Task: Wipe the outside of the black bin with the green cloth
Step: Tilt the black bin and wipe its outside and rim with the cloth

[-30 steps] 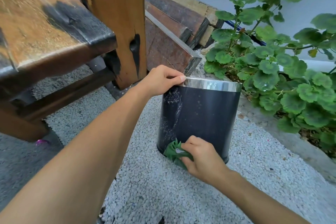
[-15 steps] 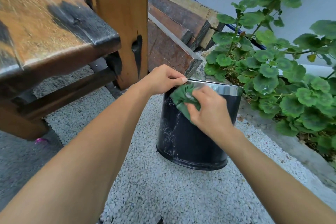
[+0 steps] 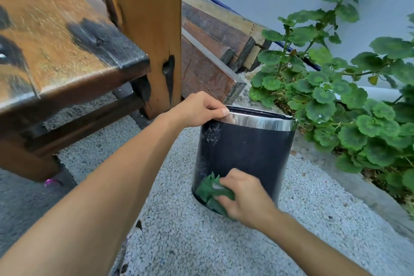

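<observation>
The black bin (image 3: 244, 152), round with a shiny metal rim, stands on pebbled ground and leans slightly. White scuff marks show on its left side. My left hand (image 3: 199, 108) grips the rim at the bin's upper left. My right hand (image 3: 243, 195) presses the crumpled green cloth (image 3: 209, 189) against the bin's lower front wall, near the base. Part of the cloth is hidden under my fingers.
A worn wooden bench (image 3: 67, 56) with a thick post (image 3: 152, 29) stands close on the left. Stacked planks (image 3: 215, 51) lie behind the bin. A leafy green plant (image 3: 349, 105) crowds the bin's right side along a concrete kerb. Pebbled ground (image 3: 201, 242) lies in front.
My right hand has swept the cloth from the bin's rim down to its lower front wall. One second ago it was also low. The left hand has kept its grip.
</observation>
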Motion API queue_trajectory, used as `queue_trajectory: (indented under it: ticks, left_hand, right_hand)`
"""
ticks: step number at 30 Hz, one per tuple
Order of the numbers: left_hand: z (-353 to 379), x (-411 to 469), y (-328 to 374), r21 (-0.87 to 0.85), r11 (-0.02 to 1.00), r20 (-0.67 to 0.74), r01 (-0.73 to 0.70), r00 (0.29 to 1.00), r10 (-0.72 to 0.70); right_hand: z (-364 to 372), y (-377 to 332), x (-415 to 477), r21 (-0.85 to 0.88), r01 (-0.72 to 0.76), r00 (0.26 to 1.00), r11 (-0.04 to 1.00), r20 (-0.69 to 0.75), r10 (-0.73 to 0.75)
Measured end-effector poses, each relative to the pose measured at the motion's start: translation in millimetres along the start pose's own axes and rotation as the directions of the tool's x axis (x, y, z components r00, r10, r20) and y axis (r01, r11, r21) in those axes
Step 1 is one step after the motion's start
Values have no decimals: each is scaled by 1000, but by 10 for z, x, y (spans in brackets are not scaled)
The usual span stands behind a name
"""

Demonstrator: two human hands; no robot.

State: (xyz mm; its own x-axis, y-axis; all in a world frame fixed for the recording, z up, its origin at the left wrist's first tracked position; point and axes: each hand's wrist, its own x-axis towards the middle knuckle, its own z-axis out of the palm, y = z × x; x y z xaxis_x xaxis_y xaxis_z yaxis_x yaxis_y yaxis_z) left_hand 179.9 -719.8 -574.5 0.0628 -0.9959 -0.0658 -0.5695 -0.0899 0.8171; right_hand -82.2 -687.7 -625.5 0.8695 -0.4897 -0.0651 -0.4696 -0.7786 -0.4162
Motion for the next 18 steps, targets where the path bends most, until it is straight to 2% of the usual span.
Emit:
queue_trajectory:
  ticks: [3, 5, 6, 8, 10, 14, 18]
  left_hand:
    - [16, -91, 48, 76, 995, 12, -61, 998, 61]
    - [18, -235, 125, 127, 984, 99, -121, 989, 109]
    - [29, -313, 185, 159, 974, 157, -162, 978, 137]
    - [56, -473, 275, 249, 927, 281, -281, 937, 208]
    - [143, -590, 357, 323, 839, 402, -438, 866, 297]
    - [141, -779, 233, 427, 625, 527, -653, 742, 415]
    - [37, -742, 176, 510, 418, 608, -752, 659, 443]
  right_hand:
    - [-524, 35, -55, 94, 40, 973, 995, -231, -18]
    - [-828, 14, -84, 72, 6, 960, 997, -280, 14]
    - [-955, -9, -107, 41, -38, 972, 998, -232, 47]
    - [-1081, -106, -181, -81, -119, 993, 990, -32, 116]
    - [-1068, -211, -369, -154, -154, 981, 976, 98, 170]
    - [-825, -470, -671, -215, -129, 964, 968, 200, 173]
    - [-863, -312, -795, -244, -73, 970, 967, 210, 126]
